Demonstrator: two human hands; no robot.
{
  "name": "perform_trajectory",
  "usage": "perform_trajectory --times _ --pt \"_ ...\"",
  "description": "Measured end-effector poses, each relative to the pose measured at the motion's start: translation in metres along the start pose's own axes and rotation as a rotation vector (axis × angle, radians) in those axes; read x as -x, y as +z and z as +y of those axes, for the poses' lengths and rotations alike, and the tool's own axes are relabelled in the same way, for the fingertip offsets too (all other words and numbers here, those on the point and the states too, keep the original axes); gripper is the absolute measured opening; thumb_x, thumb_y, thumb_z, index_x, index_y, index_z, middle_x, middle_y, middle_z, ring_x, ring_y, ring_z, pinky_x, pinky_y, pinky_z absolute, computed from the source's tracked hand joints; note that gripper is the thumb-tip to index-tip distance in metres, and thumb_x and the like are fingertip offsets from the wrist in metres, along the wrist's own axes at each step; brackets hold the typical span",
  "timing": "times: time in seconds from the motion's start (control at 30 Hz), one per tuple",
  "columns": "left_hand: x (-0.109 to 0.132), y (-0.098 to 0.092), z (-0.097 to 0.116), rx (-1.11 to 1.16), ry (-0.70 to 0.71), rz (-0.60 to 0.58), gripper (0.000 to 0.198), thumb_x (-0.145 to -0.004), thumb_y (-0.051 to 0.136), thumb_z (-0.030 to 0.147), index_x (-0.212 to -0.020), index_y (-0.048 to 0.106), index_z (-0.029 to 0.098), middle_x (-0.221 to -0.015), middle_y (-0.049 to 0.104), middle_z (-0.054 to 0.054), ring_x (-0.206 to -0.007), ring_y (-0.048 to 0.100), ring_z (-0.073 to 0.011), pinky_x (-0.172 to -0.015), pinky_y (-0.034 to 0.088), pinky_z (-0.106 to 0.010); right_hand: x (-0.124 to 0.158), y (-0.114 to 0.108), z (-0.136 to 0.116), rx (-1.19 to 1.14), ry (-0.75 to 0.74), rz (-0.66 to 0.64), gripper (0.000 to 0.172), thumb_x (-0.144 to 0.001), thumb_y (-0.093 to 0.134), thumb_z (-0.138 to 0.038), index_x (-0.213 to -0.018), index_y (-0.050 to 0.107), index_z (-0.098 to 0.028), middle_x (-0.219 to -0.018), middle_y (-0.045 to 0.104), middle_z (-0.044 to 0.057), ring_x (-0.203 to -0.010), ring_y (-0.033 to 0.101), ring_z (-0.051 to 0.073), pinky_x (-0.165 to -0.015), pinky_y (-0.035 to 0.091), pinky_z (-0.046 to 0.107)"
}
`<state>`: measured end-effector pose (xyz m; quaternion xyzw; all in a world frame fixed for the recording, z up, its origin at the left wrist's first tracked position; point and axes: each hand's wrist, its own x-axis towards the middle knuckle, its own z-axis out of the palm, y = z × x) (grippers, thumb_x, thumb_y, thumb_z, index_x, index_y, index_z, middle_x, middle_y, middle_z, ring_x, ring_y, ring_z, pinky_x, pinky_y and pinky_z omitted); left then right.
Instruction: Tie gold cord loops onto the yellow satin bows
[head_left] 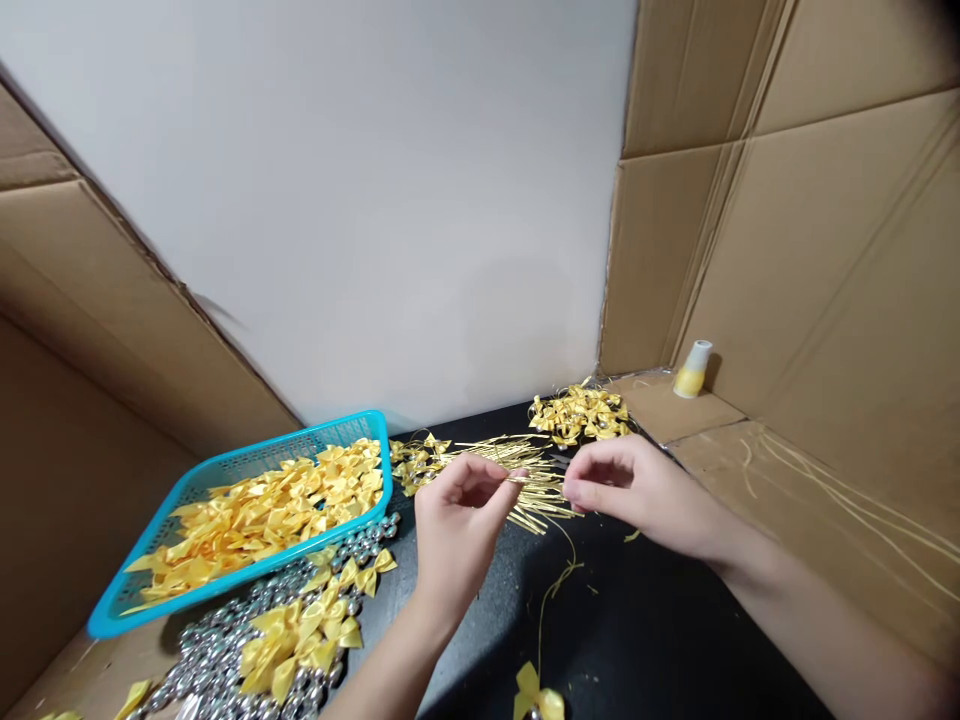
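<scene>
My left hand (459, 520) is in a pinch, thumb against forefinger, on what looks like a thin gold cord. To its right, my right hand (634, 490) also has its fingertips closed; what they hold is too fine to make out. Below and between the hands a loose gold cord (553, 590) hangs or trails down to a yellow ribbon bow (538, 697) with a silvery bead, at the bottom edge. Just behind the fingertips lies a spread of gold twist ties (534, 510) on the black tabletop (480, 640).
A blue plastic basket (289, 548) full of yellow bows stands at the left. Silver beads (217, 640) and loose bows (300, 640) lie before it. A pile of beaded bows (577, 415) sits behind. Cardboard walls (847, 250) flank the table; a yellow-white cone (691, 370) stands right.
</scene>
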<state>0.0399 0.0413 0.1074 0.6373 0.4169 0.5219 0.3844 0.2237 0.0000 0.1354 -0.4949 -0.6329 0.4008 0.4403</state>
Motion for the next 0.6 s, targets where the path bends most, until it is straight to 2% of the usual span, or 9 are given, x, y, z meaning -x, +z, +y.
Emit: perform_trajectory --times 0.07,0.13,0.23,0.33,0.47,0.6 --pt "-0.001 0.0 -0.001 -0.022 0.016 0.006 0.017 -0.071 0.074 0.024 -0.064 0.06 0.017 -0.056 0.063 0.001 -0.05 0.056 -0.0113 -0.047 0.043 -0.02 -0.001 -0.002 0.0 -0.244 0.124 -0.143 0.02 -0.077 0.067 -0.03 -0.062 0.063 -0.018 -0.059 0.061 -0.001 -0.056 0.056 0.011 -0.057 0.049 0.024" --pt "-0.001 0.0 -0.002 -0.028 0.03 0.01 0.015 -0.071 0.073 0.023 -0.064 0.061 0.017 -0.057 0.064 0.001 -0.051 0.057 -0.0115 -0.047 0.044 -0.02 -0.002 -0.003 0.002 -0.442 0.216 -0.213 0.024 -0.073 0.071 -0.036 -0.062 0.062 -0.017 -0.06 0.059 -0.001 -0.054 0.054 0.011 -0.056 0.049 0.023" --pt "-0.001 0.0 -0.001 0.009 -0.002 -0.013 0.014 -0.071 0.073 0.022 -0.066 0.061 0.018 -0.058 0.065 0.0 -0.052 0.059 -0.0122 -0.048 0.046 -0.021 -0.004 -0.001 0.005 -0.579 0.227 -0.147 0.023 -0.068 0.077 -0.037 -0.067 0.066 -0.016 -0.066 0.06 0.0 -0.059 0.054 0.01 -0.058 0.048 0.022" --pt "-0.001 0.002 0.002 0.091 -0.104 -0.048 0.017 -0.069 0.076 0.024 -0.068 0.06 0.018 -0.057 0.063 0.001 -0.051 0.06 -0.0125 -0.045 0.045 -0.02 -0.005 0.003 0.009 -0.666 0.236 -0.058 0.021 -0.065 0.081 -0.032 -0.073 0.07 -0.016 -0.07 0.062 -0.001 -0.061 0.053 0.009 -0.059 0.046 0.021" --pt "0.0 0.003 0.005 0.205 -0.223 -0.086 0.02 -0.071 0.076 0.025 -0.069 0.058 0.019 -0.057 0.062 0.004 -0.05 0.059 -0.0113 -0.043 0.042 -0.018 -0.006 0.012 0.011 -0.796 0.261 -0.025 0.023 -0.061 0.085 -0.031 -0.073 0.074 -0.016 -0.068 0.061 -0.002 -0.058 0.049 0.006 -0.056 0.043 0.016" --pt "0.0 0.002 0.005 0.22 -0.26 -0.137 0.021 -0.073 0.075 0.027 -0.069 0.056 0.02 -0.049 0.057 0.006 -0.043 0.055 -0.0102 -0.04 0.037 -0.017 -0.006 0.017 0.007 -0.806 0.239 -0.03 0.024 -0.06 0.087 -0.033 -0.073 0.075 -0.016 -0.067 0.061 -0.003 -0.056 0.046 0.003 -0.053 0.039 0.012"
